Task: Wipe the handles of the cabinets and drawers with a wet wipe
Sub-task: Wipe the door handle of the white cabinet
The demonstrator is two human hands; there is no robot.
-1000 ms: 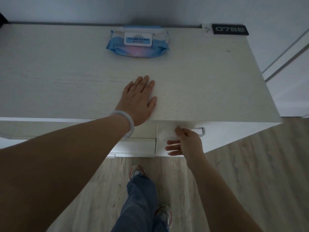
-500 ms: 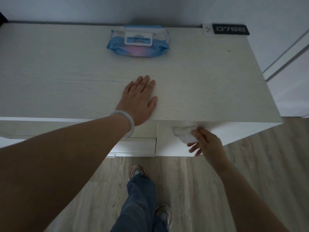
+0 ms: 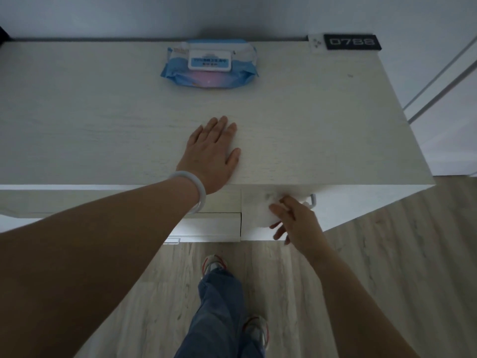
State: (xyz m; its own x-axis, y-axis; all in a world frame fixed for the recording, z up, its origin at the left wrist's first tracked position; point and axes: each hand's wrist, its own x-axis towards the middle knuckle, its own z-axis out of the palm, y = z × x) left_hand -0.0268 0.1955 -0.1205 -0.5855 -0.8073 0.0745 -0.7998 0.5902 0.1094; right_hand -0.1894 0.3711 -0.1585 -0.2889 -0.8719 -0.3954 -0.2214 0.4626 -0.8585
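Right hand (image 3: pixel 296 220) pinched the limp wipe (image 3: pixel 263 215) against the drawer front at the handle (image 3: pixel 312 200), left hand (image 3: pixel 211 156) lay flat on the top (image 3: pixel 309 125); soft, light, best bunched around the bar.

One wipes pack (image 3: pixel 209 64), one wet wipe (image 3: pixel 260 211), one number plate (image 3: pixel 352 42), two hands, two shoes, one bracelet (image 3: pixel 195 188).

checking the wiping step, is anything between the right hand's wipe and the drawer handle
Nothing visible is. The right hand holds the wet wipe against the drawer front just under the cabinet top, right beside the handle, whose right end shows past the hand. The left hand rests flat on the top, clear of it.
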